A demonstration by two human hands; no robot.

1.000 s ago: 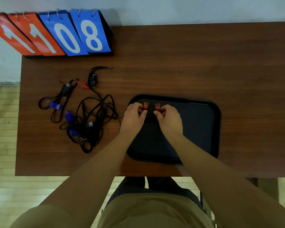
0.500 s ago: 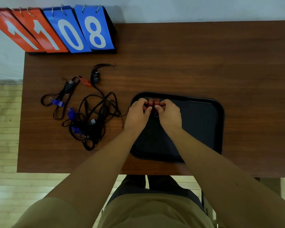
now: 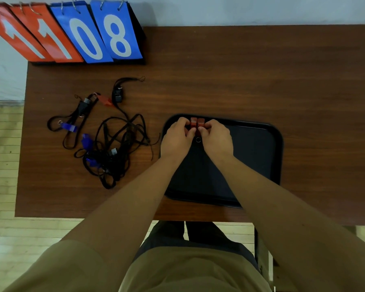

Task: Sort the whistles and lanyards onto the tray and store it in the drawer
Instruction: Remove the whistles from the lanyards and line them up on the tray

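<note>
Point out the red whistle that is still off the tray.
The lone red whistle on the table, beside the black whistle. The other two red whistles are on the tray, between both hands.

There is a single view, taken from the person's head and looking almost straight down, so the counter [image 3: 240,81] fills most of the frame, with its near edge running across just below the middle, and the person's torso and lap at the bottom. The two-handed grip, left hand [image 3: 175,139] and right hand [image 3: 216,139] meeting, sits close to the centre, at arm's length from the lens, both forearms running down and outward from it to the bottom corners. Well beyond the grip and to its left the scoreboard [image 3: 72,32] lies at the top edge, bent by the wide lens, with floor [image 3: 2,165] showing far left of the grip.
</note>
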